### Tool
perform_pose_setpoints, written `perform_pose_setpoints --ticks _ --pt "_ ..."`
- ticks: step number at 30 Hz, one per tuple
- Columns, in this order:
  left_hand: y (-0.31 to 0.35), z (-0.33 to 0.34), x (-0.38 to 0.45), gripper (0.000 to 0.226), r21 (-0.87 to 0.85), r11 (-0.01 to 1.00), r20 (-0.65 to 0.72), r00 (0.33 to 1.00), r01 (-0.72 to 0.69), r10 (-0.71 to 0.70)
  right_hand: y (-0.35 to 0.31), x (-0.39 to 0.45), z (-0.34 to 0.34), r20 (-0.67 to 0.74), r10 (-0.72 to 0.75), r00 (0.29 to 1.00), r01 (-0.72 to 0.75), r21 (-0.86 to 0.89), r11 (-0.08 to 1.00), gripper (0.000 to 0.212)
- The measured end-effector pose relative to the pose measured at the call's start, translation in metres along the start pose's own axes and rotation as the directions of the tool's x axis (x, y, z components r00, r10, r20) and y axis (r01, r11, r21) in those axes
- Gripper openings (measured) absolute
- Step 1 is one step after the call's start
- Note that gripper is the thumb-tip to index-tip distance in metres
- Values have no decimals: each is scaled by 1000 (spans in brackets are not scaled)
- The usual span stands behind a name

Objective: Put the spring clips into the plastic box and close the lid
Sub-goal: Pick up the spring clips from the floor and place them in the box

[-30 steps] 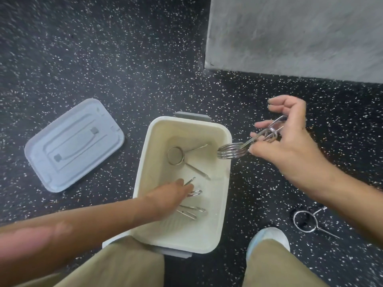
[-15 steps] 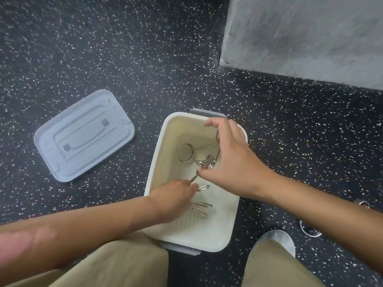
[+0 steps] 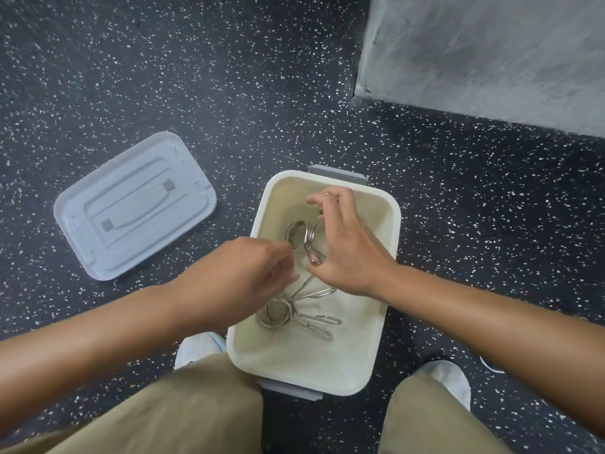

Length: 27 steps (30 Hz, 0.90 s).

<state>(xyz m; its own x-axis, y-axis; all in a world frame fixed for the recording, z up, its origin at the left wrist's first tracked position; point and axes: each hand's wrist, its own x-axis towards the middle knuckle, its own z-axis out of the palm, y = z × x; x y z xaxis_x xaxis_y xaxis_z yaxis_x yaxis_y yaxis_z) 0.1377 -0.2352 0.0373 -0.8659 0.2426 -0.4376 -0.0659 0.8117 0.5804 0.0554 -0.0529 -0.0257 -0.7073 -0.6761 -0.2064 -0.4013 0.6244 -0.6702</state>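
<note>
The cream plastic box (image 3: 397, 231) stands open on the dark speckled floor between my feet. My right hand (image 3: 347, 250) reaches into it and pinches the handles of a metal spring clip (image 3: 299, 237), whose coil hangs low over the box's far half. My left hand (image 3: 242, 273) is over the box's left rim with its fingers curled beside that coil; whether they grip anything is hidden. Other spring clips (image 3: 278, 311) lie on the box's bottom in the near half. The grey lid (image 3: 134, 204) lies flat on the floor to the left, apart from the box.
A grey concrete block (image 3: 484, 54) fills the upper right. My knees in khaki trousers and my light shoes (image 3: 196, 350) flank the box's near end. A sliver of another clip (image 3: 489, 367) shows on the floor beyond my right forearm.
My right hand has carried the clip from outside the box's right side into the box and lowered it. My left hand has lifted from the bottom toward the clip's coil.
</note>
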Motion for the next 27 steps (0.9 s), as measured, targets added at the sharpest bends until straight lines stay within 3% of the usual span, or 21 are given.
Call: perform_pose_setpoints --ticks 4,9,14,23,27 --pt "-2 -2 2 21 -4 1000 -21 999 28 -28 -3 3 7 -7 2 1000 -2 5 1000 81" --pt "-3 -1 1 21 -4 1000 -15 1000 21 -21 0 3 12 39 44 998 -30 -312 950 92" --pt "-4 -1 1 21 10 999 -8 999 38 -38 -3 2 10 46 78 996 -33 -623 782 95" --pt "2 -3 5 20 42 998 6 999 37 -37 -8 2 15 116 289 950 -35 -882 469 71" --pt "7 -4 9 22 72 997 4 1000 25 -25 5 2 19 149 340 929 -4 -911 412 70"
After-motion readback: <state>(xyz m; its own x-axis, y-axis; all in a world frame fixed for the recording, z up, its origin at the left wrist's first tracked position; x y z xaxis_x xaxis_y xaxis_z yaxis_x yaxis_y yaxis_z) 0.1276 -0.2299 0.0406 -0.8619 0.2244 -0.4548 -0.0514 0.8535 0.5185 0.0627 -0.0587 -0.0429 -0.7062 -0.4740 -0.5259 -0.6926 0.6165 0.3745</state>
